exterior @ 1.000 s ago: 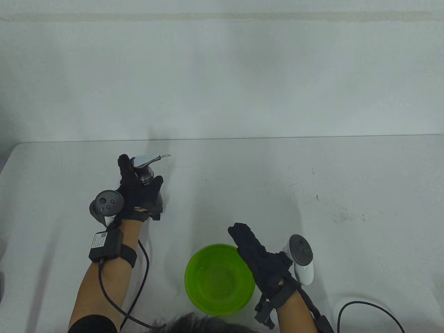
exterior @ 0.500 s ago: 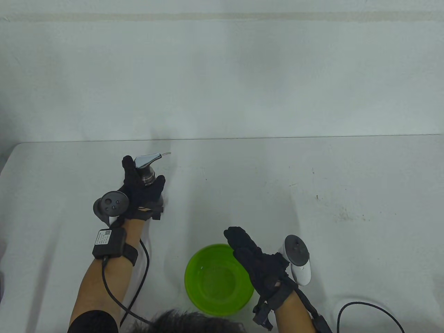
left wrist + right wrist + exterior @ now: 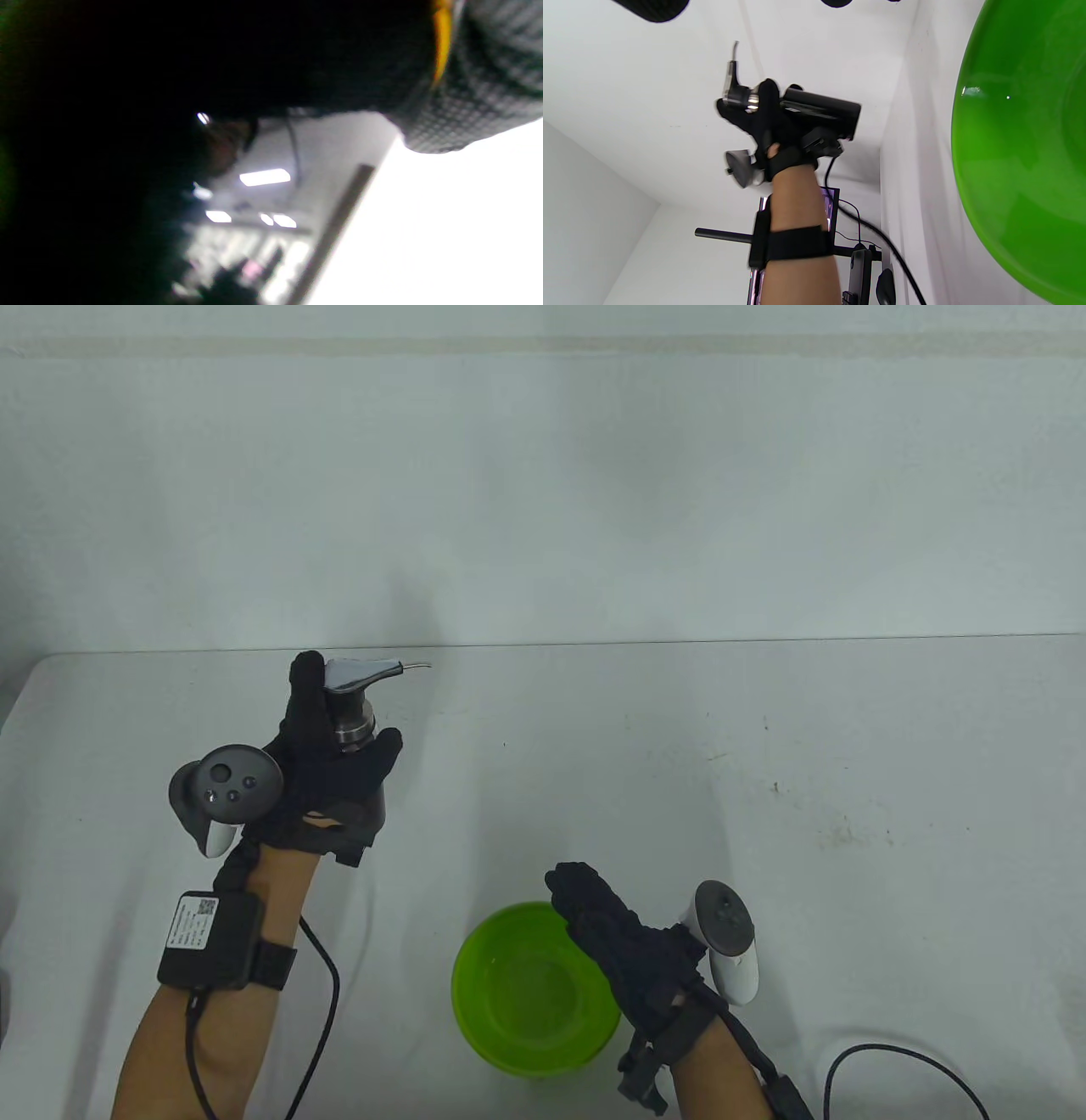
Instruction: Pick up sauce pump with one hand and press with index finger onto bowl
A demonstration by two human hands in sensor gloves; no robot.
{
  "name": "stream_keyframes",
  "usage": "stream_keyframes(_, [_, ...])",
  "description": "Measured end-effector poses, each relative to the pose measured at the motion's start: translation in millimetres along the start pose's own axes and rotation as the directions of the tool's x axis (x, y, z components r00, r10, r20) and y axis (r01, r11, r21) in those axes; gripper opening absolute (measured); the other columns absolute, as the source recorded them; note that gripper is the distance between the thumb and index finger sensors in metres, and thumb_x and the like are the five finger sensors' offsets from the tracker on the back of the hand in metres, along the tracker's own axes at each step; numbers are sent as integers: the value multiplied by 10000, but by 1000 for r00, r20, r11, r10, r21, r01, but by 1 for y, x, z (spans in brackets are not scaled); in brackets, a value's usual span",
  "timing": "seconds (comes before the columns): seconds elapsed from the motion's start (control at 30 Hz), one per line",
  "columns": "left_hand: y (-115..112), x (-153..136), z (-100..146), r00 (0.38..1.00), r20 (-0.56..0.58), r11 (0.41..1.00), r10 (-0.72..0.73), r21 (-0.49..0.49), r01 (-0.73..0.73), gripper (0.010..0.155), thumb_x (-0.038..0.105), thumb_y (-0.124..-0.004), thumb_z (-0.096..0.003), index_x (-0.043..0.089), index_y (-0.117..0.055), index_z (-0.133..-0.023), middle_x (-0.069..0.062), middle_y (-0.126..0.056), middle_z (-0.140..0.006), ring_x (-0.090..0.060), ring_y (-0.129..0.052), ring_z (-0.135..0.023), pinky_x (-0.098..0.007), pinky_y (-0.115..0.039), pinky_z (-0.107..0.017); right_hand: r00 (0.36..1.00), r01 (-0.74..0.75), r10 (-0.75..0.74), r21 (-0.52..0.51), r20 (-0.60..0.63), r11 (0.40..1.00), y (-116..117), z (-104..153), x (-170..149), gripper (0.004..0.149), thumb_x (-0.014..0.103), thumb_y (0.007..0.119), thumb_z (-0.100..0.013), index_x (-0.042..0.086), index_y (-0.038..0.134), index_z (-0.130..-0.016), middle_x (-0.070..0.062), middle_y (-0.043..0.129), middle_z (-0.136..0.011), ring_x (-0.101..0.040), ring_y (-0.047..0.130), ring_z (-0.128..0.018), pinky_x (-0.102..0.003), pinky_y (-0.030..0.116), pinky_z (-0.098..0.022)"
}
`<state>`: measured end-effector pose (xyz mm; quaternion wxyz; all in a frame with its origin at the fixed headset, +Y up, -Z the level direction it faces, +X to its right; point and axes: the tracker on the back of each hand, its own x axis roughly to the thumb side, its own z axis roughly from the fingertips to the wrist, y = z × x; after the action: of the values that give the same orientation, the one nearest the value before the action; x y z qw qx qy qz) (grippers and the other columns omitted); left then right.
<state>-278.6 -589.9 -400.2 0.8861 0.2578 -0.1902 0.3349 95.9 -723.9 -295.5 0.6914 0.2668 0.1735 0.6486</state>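
My left hand (image 3: 327, 768) grips the dark sauce pump bottle (image 3: 366, 806) and holds it off the table, left of centre. Its chrome pump head (image 3: 356, 675) has a thin spout pointing right, and one gloved finger lies up behind the head. The right wrist view also shows the bottle (image 3: 818, 111) lifted in that hand. The green bowl (image 3: 526, 984) stands near the front edge. My right hand (image 3: 628, 942) rests on the bowl's right rim with its fingers stretched out. The left wrist view is dark and blurred.
The white table (image 3: 764, 780) runs back to a white wall. Black cables (image 3: 899, 1060) trail off both wrists at the front edge. Small dark marks dot the table at the right.
My left hand has lifted the pump bottle up off the table and drawn back a little to the left. The right hand has stayed on the bowl's rim.
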Motion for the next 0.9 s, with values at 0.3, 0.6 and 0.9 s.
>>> stream_keyframes(0.3, [17,67,40,986,97,926,-136,-341,161,1159,575,-1031,-397,638,-36,-987,74,-614,-1018,-274,-1014,-724,-482,-995,-535,998,40,-38,-48,48,998,-6,6,4,741,642,581,-541,217,286,-1071,-170,325,-1169,-521,398,-1046,-613,425,-726])
stream_keyframes(0.6, [-28,93,104,978,121,854,-169,-478,207,1140,568,-1020,-403,659,-45,-986,78,-612,-1019,-275,-990,-738,-488,-979,-536,989,96,-81,-121,124,988,-19,15,14,726,634,593,-541,206,336,-1069,-179,366,-1161,-528,401,-1037,-616,431,-716])
stream_keyframes(0.9, [-53,76,126,981,113,815,-160,-545,196,1129,557,-1015,-419,670,-43,-981,74,-598,-1009,-281,-964,-731,-479,-966,-551,990,94,-78,-139,114,986,-22,16,13,724,632,596,-542,204,344,-1068,-183,379,-1159,-527,408,-1037,-617,435,-717])
